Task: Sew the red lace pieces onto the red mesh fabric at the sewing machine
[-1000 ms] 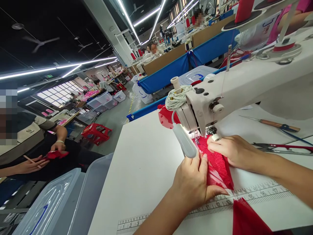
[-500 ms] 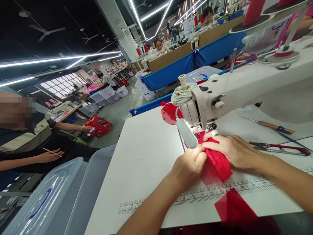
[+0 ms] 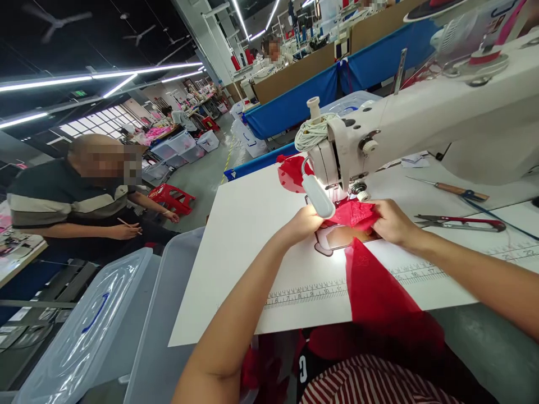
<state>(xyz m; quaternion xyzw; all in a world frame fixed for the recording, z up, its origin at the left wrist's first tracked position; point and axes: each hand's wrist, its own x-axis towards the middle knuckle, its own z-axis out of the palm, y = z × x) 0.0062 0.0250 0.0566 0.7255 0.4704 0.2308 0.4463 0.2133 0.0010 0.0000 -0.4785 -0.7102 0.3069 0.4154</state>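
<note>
A red lace fabric piece (image 3: 357, 215) is stretched between my two hands just in front of the sewing machine's (image 3: 337, 147) needle area. My right hand (image 3: 392, 222) pinches its right end. At the left end, my left hand (image 3: 306, 224) grips the fabric, its fingertips partly hidden behind the small white lamp (image 3: 318, 196). Under the fabric shows the shiny machine bed plate (image 3: 343, 235). A sheer red cloth (image 3: 374, 286) lies below my hands, running over the table's front edge towards my lap.
Red-handled thread snips (image 3: 461, 223) and a wooden-handled awl (image 3: 457, 189) lie right of my hand. More red fabric (image 3: 292, 173) sits behind the lamp. Lidded plastic bins (image 3: 90, 320) stand left of the white table (image 3: 236, 241). A person (image 3: 84, 207) holding a thin stick is beyond them.
My hands have moved apart, pulling the fabric sideways where it was bunched lengthwise before. The sheer cloth now reaches further up the table. The view has shifted, showing more of the person at left.
</note>
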